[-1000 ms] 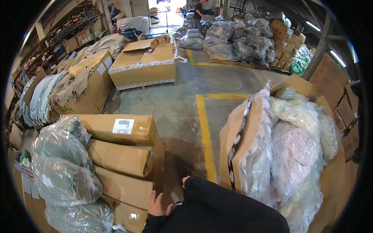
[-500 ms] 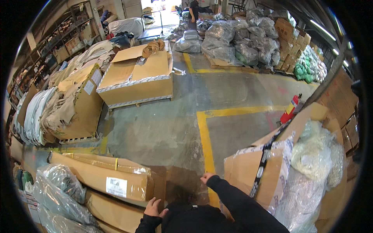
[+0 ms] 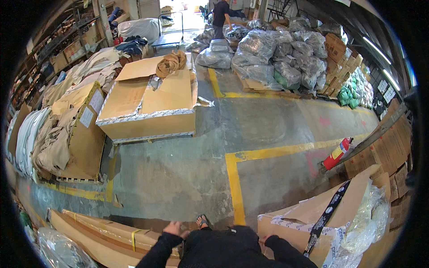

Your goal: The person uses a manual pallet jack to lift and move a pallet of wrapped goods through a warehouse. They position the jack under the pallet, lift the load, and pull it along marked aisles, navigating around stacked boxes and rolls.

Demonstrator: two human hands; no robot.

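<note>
My left hand [image 3: 175,228] is low in the picture with its fingers apart and nothing in it. Just beside it lies a stack of long cardboard boxes [image 3: 105,232] with yellow strapping. My right hand [image 3: 265,240] hangs near my side, close to the left edge of a big opened cardboard box [image 3: 286,223]. Its fingers are mostly hidden by the sleeve and its own angle, and whether it touches the box I cannot tell. A black printed strip [image 3: 328,216] runs over that box, and crumpled clear plastic [image 3: 368,219] fills its right side.
Ahead stands a large cardboard bin [image 3: 152,127] on a pallet, with folded fabric bins [image 3: 80,138] to its left. A red fire extinguisher [image 3: 337,154] is at the right. Plastic-wrapped bundles [image 3: 257,49] and another person [image 3: 220,18] are farther off. Yellow floor lines [image 3: 232,178] cross the concrete.
My view has moved forward and tilted up, so the side boxes sit lower. My right hand has swung back to my side. A sandalled foot now shows, and the far person has an arm out.
</note>
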